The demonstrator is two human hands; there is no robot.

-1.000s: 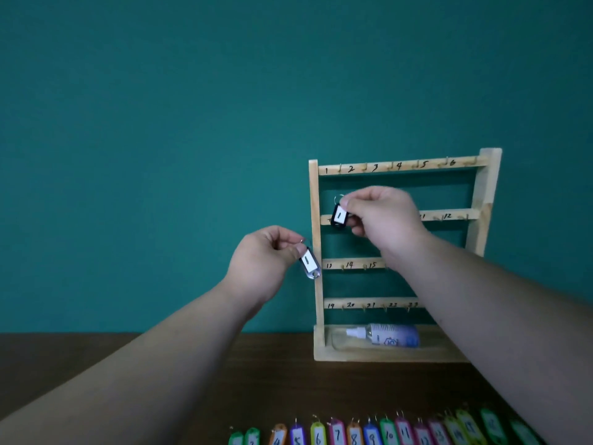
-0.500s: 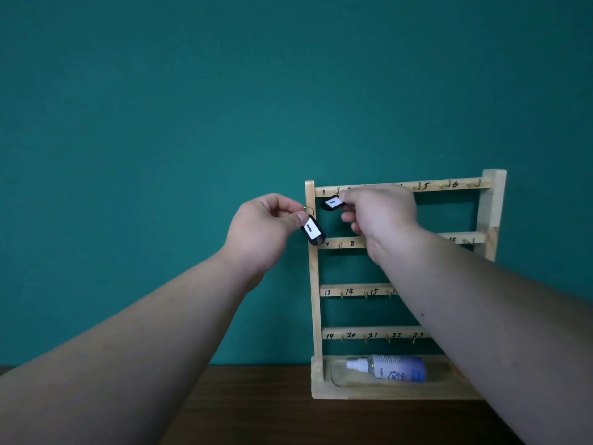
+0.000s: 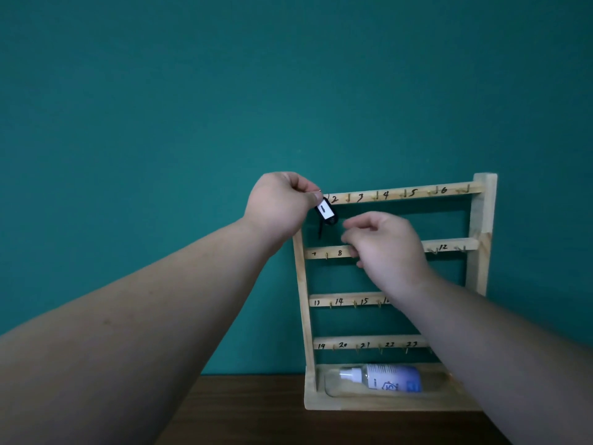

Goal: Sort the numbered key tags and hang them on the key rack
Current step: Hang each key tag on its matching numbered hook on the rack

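The wooden key rack (image 3: 480,220) stands against the teal wall, with four rails of small hooks and handwritten numbers. My left hand (image 3: 279,207) is at the top rail's left end. It pinches the ring of a black key tag (image 3: 324,211) whose white label reads 1, right by the first hook. A second dark tag (image 3: 321,232) hangs just behind and below it, mostly hidden. My right hand (image 3: 385,248) hovers in front of the second rail with loosely curled fingers and nothing visible in them.
A white and blue spray bottle (image 3: 385,377) lies in the tray at the rack's base. The rack stands on a dark wooden table (image 3: 250,415). The other tags on the table are out of view.
My left hand has risen with its tag to the first hook. My right hand let go of its tag near the top rail and dropped to the second rail. The view has tilted up.
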